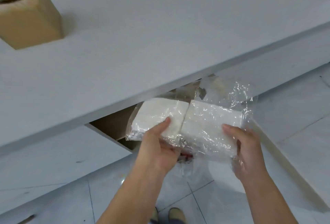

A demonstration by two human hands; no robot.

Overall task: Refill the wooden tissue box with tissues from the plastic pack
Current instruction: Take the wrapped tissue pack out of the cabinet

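The wooden tissue box [30, 18] stands on the white table [142, 36] at the far left, its dark slot facing up. Below the table edge I hold the clear plastic pack [205, 123], which contains two white stacks of tissues side by side. My left hand [157, 145] grips the left stack [160, 114] through the film, thumb on top. My right hand [244, 148] holds the right stack [212, 122], thumb on top and fingers under the wrap. Loose crinkled film sticks out to the upper right.
The table's front edge [160, 89] runs diagonally just above the pack. An open brown compartment [114, 125] shows under the table behind the pack. Pale floor tiles [196, 197] and my shoes [175, 214] lie below.
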